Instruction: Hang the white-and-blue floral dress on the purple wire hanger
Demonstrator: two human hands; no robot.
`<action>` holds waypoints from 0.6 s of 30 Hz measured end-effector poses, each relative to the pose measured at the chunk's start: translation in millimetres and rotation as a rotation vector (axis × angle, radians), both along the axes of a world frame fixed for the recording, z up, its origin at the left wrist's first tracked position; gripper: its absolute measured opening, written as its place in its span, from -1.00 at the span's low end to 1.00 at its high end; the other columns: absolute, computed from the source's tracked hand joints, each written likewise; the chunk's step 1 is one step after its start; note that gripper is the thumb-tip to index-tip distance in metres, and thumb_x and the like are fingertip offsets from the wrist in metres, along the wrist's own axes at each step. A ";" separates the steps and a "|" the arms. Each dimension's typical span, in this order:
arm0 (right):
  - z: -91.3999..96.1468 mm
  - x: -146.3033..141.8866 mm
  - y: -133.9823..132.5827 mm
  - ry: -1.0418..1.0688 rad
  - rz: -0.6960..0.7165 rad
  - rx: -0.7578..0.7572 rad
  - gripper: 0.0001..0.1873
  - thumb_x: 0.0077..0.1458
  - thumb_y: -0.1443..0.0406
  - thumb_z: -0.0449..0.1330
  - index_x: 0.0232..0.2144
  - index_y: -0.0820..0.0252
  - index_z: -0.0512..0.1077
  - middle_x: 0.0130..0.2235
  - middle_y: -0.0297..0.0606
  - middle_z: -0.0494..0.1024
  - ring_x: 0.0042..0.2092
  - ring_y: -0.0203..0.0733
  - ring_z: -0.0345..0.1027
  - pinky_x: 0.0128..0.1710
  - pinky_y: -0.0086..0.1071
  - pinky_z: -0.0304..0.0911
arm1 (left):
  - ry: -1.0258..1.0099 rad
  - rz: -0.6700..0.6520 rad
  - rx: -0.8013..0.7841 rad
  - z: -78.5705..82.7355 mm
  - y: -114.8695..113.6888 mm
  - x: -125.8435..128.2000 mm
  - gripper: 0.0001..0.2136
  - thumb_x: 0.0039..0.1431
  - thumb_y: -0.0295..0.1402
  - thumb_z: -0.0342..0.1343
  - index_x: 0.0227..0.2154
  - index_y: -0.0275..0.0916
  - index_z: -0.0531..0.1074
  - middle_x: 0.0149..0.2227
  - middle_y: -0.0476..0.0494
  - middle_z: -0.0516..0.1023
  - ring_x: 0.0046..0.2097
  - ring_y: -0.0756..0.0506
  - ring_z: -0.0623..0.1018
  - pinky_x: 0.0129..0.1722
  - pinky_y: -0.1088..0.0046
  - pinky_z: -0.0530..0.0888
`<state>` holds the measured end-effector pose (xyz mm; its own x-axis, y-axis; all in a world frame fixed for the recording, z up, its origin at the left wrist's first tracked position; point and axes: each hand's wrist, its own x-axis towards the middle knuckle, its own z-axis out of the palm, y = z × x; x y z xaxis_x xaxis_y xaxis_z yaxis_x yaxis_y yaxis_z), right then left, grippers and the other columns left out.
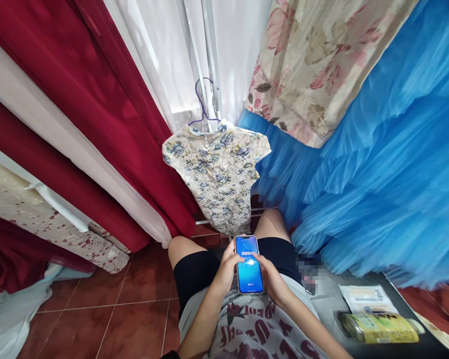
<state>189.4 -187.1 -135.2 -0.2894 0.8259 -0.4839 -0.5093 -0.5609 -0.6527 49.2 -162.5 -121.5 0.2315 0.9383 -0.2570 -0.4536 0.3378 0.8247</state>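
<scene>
The left hand [225,271] and right hand [274,280] hold a phone [250,273] between them, above the lap; both thumbs bend over the screen, and the other fingers are mostly hidden, so their spread cannot be told. The blue screen carries a white line too small to read. Large maroon letters on the shirt [247,326] appear upside down. At right, a yellow-labelled bottle [381,328] lies near a printed packet [367,299], its writing illegible.
</scene>
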 end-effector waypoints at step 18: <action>-44.2 66.6 0.4 -0.545 -0.111 0.190 -0.49 -0.06 -0.11 0.29 -0.27 0.17 0.54 -0.30 -0.12 0.63 -0.19 0.06 0.50 -0.16 -0.17 0.32 | -0.037 0.215 -0.313 -16.5 -5.5 -1.2 -0.47 0.08 -0.01 0.26 0.02 -0.25 0.50 -0.12 -0.23 0.64 -0.06 -0.24 0.61 -0.05 0.27 0.50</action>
